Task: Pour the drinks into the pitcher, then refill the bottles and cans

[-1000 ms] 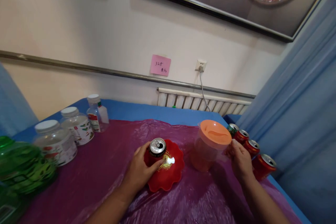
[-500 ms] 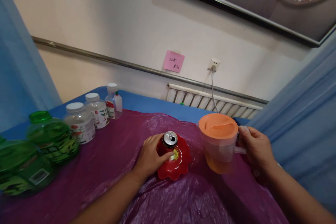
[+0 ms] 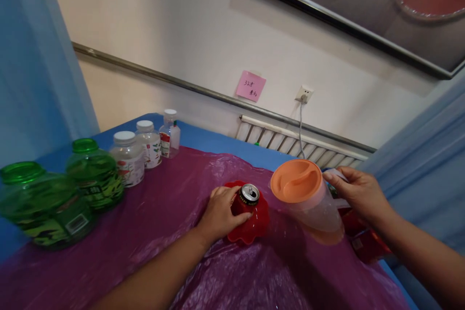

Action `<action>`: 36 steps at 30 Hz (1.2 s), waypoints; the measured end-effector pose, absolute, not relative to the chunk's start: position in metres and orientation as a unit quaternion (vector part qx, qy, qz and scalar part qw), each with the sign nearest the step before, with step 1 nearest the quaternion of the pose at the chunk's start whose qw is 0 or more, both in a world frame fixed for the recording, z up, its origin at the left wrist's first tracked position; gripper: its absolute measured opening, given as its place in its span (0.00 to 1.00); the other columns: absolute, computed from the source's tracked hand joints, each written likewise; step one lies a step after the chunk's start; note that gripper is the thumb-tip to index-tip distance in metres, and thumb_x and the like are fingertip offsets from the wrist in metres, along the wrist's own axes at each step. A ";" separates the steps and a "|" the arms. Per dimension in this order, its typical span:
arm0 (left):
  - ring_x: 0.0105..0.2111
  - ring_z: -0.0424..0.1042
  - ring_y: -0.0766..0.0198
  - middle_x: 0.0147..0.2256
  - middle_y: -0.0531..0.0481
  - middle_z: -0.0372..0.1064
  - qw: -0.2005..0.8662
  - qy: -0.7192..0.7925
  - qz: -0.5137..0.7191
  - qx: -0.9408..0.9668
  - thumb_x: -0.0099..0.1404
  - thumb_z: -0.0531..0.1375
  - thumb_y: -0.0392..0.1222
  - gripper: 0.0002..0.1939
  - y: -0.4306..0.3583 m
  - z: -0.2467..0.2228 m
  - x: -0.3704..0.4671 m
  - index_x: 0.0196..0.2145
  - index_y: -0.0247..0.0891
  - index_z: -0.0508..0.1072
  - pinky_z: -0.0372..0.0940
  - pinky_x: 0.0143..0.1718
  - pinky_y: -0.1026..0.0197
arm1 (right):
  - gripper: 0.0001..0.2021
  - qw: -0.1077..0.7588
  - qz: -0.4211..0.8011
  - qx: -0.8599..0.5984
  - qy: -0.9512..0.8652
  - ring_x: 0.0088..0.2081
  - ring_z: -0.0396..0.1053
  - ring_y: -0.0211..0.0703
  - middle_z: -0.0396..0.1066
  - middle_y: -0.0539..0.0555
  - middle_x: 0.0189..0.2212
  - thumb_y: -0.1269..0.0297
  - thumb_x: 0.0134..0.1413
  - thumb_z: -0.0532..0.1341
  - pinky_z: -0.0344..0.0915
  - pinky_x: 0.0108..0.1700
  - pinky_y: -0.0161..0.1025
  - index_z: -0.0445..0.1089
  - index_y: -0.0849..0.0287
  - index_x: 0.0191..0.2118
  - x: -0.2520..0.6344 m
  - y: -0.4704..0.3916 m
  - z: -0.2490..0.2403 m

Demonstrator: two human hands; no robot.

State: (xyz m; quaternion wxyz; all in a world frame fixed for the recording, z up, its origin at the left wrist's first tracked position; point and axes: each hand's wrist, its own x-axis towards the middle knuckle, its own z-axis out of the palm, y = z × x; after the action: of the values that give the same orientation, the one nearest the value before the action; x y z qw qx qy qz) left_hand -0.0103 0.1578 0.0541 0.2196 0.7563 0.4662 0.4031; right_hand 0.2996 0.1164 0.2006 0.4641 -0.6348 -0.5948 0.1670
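Observation:
My left hand (image 3: 223,213) is wrapped round a red drink can (image 3: 249,195) with a black rim and an opened top. The can stands upright on a red plate (image 3: 257,225) with a scalloped edge. To the right, my right hand (image 3: 358,191) grips the handle of a clear plastic pitcher (image 3: 316,215) with an orange lid (image 3: 296,181). The pitcher is held above the table and tilts toward the can, with some amber liquid low inside. Its lid side is still apart from the can.
Two green jars (image 3: 92,174), two clear jars with white lids (image 3: 129,160) and a small bottle (image 3: 170,135) stand at the left. Red cans (image 3: 368,247) lie partly behind my right forearm. Purple plastic sheeting (image 3: 167,203) covers the blue table. A radiator (image 3: 269,133) runs along the wall.
My right hand has tipped the pitcher leftward, lid toward the can. The left hand keeps its hold on the can. The whole view has shifted a little, showing more red cans at the right.

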 end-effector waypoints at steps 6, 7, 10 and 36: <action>0.49 0.71 0.45 0.48 0.44 0.76 0.220 0.461 0.400 0.761 0.49 0.73 0.48 0.33 0.155 0.053 -0.010 0.53 0.45 0.74 0.59 0.56 0.42 | 0.29 0.430 0.133 -0.631 -0.632 0.20 0.51 0.34 0.53 0.45 0.16 0.34 0.42 0.69 0.50 0.20 0.33 0.63 0.56 0.18 0.294 0.119 0.208; 0.49 0.71 0.45 0.48 0.44 0.76 0.219 0.460 0.401 0.762 0.49 0.73 0.48 0.33 0.155 0.053 -0.010 0.53 0.45 0.74 0.59 0.56 0.42 | 0.29 0.422 0.132 -0.630 -0.638 0.20 0.51 0.34 0.53 0.45 0.16 0.34 0.42 0.68 0.50 0.20 0.33 0.62 0.56 0.18 0.293 0.119 0.208; 0.48 0.72 0.45 0.46 0.45 0.77 0.219 0.455 0.403 0.763 0.49 0.73 0.49 0.32 0.155 0.051 -0.011 0.52 0.45 0.75 0.60 0.56 0.42 | 0.29 0.408 0.123 -0.626 -0.653 0.20 0.51 0.34 0.53 0.45 0.16 0.35 0.44 0.68 0.50 0.20 0.33 0.60 0.55 0.17 0.293 0.121 0.207; 0.50 0.70 0.45 0.47 0.44 0.75 0.231 0.475 0.351 0.773 0.49 0.74 0.49 0.34 0.154 0.050 -0.009 0.54 0.43 0.73 0.60 0.55 0.43 | 0.28 0.370 0.110 -0.626 -0.677 0.22 0.50 0.35 0.50 0.45 0.18 0.38 0.48 0.67 0.49 0.21 0.34 0.56 0.54 0.18 0.286 0.124 0.209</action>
State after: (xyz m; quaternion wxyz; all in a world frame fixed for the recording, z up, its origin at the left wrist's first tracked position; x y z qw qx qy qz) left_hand -0.0086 0.1538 0.0504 0.2310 0.7734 0.4751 0.3505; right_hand 0.2861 0.1243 0.2087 0.3704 -0.6264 -0.6770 0.1100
